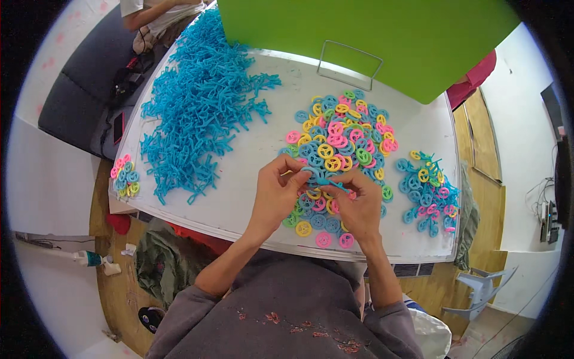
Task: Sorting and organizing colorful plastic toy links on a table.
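Observation:
Above a pile of small spoked plastic wheels in blue, pink, yellow and green, my two hands meet. Between thumb and fingers, my left hand pinches a blue plastic wheel. My right hand is closed on a thin blue plastic piece that reaches to the wheel; a bit of pink shows by its fingers. Whether the two parts are joined is hidden by the fingertips. To the left spreads a large heap of thin, forked blue plastic pieces.
On the white table, a smaller pile of blue pieces with coloured wheels lies at right. A few wheels sit at the left corner. A green panel with a wire stand rises at the back. Another person is at far left.

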Tool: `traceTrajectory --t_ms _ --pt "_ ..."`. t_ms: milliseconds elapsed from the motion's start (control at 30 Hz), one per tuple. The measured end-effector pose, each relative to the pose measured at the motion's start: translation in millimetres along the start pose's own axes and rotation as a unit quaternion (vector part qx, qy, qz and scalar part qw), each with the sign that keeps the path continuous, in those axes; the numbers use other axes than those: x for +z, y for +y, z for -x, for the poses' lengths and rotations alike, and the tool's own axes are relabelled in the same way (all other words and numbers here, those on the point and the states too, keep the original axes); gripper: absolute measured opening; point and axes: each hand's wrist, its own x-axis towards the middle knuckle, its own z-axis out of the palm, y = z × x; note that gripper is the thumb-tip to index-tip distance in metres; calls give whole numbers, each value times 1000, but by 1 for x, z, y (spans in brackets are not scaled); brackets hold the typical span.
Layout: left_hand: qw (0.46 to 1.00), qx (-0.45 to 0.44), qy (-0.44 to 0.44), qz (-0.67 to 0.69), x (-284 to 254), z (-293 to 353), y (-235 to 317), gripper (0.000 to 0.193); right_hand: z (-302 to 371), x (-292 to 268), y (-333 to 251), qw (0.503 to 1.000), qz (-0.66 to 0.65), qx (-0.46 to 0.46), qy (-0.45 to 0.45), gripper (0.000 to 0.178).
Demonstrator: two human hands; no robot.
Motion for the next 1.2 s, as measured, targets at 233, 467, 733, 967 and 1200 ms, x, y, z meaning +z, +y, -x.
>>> traceTrajectory --t_ms 233,467,733,967,1200 --pt "999 53 -2 5 12 -1 4 9 -2 -1 -12 979 -165 124 6 14" --pt "990 128 57 6 20 4 -2 12 -1 10 -14 980 -158 99 65 14" --pt "995 58 29 81 16 4 11 11 -4 7 -16 976 -190 98 50 15" --pt "986 156 56 20 21 7 1 10 -4 7 -20 976 -186 94 58 16" --pt "979 188 74 -2 25 7 -5 10 -4 7 -8 929 -320 185 33 19"
